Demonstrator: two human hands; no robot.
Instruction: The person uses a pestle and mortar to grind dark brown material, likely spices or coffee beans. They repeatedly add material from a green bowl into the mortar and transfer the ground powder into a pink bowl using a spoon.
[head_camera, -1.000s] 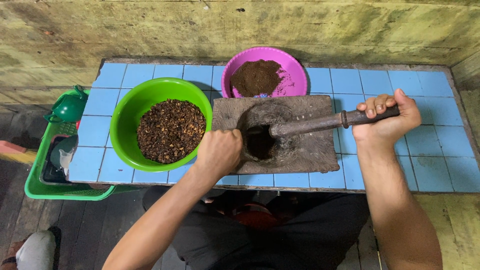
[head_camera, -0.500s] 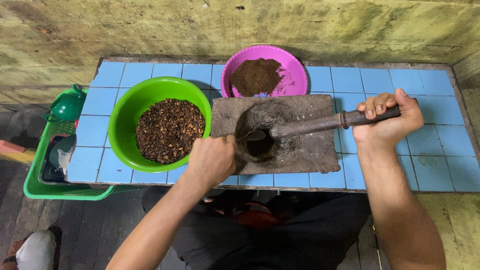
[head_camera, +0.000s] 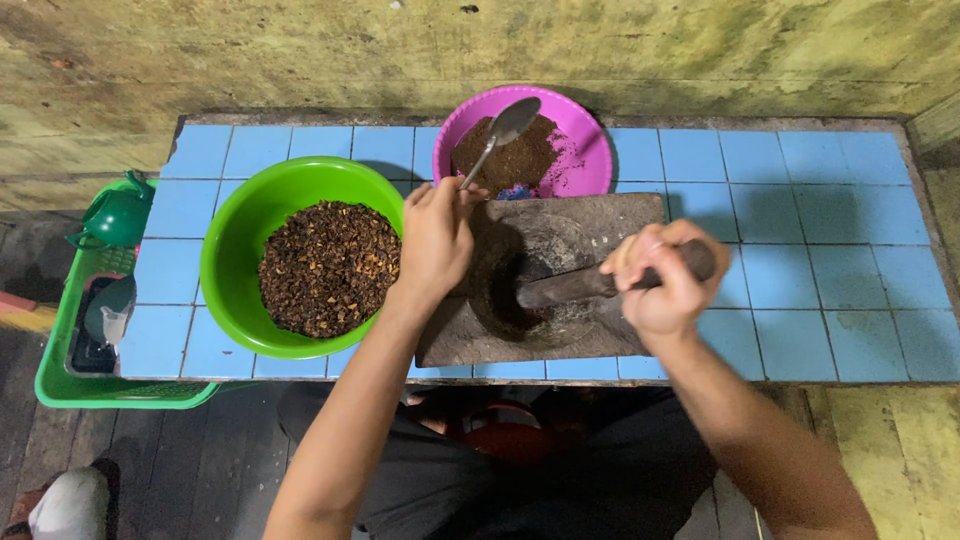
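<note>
Pestle (head_camera: 585, 284) tip hidden inside mortar (head_camera: 545, 280); right hand (head_camera: 665, 280) covers its handle.

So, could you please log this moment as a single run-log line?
left hand: holds spoon above pink bowl | right hand: grips pestle in stone mortar | green bowl: coarse brown bits

Blue-tiled table (head_camera: 800, 200) against a stained yellow-green wall (head_camera: 300, 60), green crate (head_camera: 70, 380) just left of the table, green teapot (head_camera: 115, 215) at its far end, dark plank floor (head_camera: 200, 470), a shoe toe (head_camera: 65, 505) bottom left
</note>
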